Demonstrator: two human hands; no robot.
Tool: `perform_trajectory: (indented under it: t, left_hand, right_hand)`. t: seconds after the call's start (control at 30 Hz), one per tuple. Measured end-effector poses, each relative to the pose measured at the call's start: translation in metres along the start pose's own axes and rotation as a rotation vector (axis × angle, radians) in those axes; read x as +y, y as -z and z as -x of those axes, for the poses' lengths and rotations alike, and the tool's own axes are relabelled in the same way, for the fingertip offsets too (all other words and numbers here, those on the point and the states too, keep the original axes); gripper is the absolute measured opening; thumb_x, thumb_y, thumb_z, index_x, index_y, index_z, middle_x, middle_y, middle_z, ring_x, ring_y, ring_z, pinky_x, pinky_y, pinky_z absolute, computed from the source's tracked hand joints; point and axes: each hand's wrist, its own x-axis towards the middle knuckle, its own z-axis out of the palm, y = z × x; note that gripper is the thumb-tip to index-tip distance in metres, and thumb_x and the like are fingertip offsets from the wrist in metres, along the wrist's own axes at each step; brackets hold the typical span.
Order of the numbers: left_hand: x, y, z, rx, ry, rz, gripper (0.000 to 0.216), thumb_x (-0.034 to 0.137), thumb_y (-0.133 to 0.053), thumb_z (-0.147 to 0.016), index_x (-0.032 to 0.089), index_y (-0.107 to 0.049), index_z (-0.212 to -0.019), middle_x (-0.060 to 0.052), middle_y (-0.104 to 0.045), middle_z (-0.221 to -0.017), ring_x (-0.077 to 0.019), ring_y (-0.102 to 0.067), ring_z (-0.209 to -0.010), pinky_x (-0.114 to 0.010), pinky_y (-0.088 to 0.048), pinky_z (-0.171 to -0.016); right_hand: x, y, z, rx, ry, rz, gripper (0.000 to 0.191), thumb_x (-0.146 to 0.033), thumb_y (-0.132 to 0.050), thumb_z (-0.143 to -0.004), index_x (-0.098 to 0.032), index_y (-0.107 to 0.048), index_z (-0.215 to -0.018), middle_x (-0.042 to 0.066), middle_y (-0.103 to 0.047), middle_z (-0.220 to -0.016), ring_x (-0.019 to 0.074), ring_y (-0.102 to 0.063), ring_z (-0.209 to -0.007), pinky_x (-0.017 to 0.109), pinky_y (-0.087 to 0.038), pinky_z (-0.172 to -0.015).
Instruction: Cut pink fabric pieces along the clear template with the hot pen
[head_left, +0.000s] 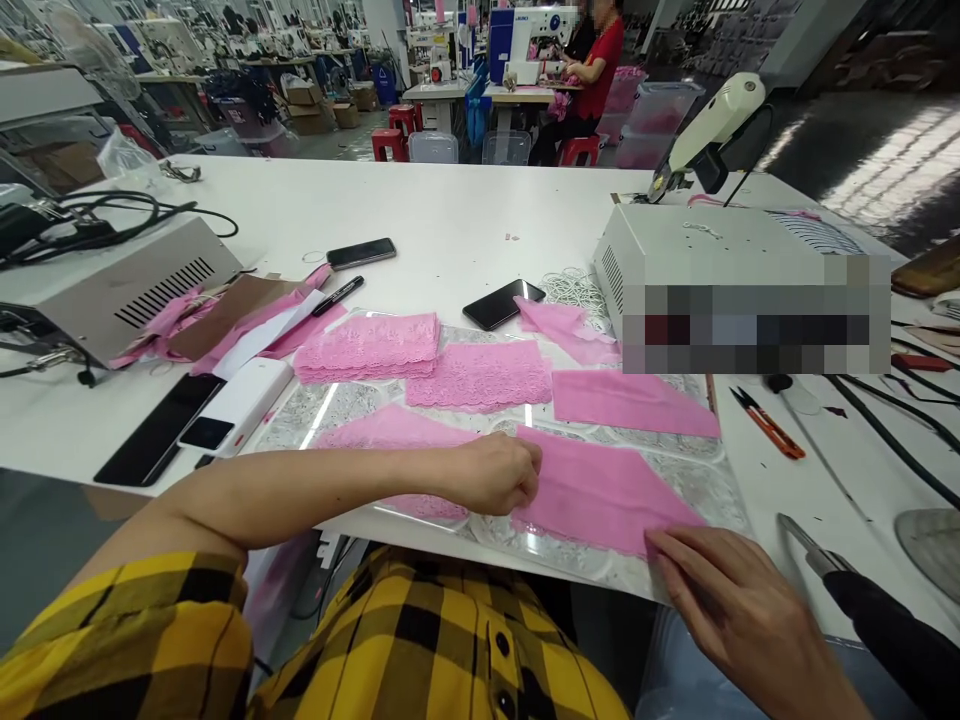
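Note:
A pink fabric piece (600, 490) with one slanted side lies on the clear mat at the table's front. My left hand (499, 472) is closed at its left edge, fingertips curled down and partly hidden. At the lower right corner, my right hand (739, 590) pinches the cloth between thumb and fingers. Behind it rests another flat pink panel (634, 403). Two stacks of pink lace pieces, a left stack (367, 347) and a middle stack (480, 375), lie farther back. More pink lace (397, 428) is partly covered by my left forearm.
A grey machine box (750, 240) stands at the back right. Orange thread snips (769, 423) and a black-handled tool (847, 580) lie to the right. Phones, including one black phone (502, 303), a white device (236, 408) and a pen (337, 296) are about. A person in red (604, 70) sits beyond.

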Motion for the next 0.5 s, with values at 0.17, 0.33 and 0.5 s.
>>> perform_trajectory:
  t: [0.17, 0.33, 0.5]
  left_hand:
    - [-0.001, -0.001, -0.001, 0.012, 0.009, 0.013, 0.016, 0.003, -0.063, -0.081, 0.012, -0.073, -0.075, -0.004, -0.065, -0.091, -0.0115, -0.060, -0.076, -0.021, -0.048, -0.074]
    - [-0.002, -0.002, -0.002, 0.017, 0.016, 0.005, 0.018, 0.000, -0.062, -0.077, 0.013, -0.073, -0.072, -0.003, -0.066, -0.090, -0.0119, -0.060, -0.075, -0.022, -0.047, -0.072]
    - [0.000, -0.002, -0.004, 0.010, 0.033, -0.021, 0.014, 0.004, -0.064, -0.079, 0.013, -0.074, -0.076, -0.004, -0.067, -0.092, -0.0150, -0.062, -0.080, -0.025, -0.047, -0.076]
  right_hand:
    - [-0.008, 0.002, -0.009, 0.008, -0.011, 0.006, 0.017, -0.018, -0.060, -0.089, -0.021, -0.067, -0.104, 0.004, -0.070, -0.090, 0.0166, -0.064, -0.084, 0.033, -0.050, -0.084]
    - [-0.043, -0.013, -0.042, 0.051, -0.005, -0.150, 0.017, -0.014, -0.060, -0.088, -0.021, -0.064, -0.103, 0.005, -0.068, -0.086, 0.0160, -0.063, -0.080, 0.032, -0.052, -0.075]
    - [-0.068, -0.035, -0.064, 0.057, -0.008, -0.237, 0.012, -0.011, -0.058, -0.088, -0.020, -0.062, -0.092, 0.003, -0.065, -0.077, 0.0142, -0.059, -0.071, 0.029, -0.048, -0.065]
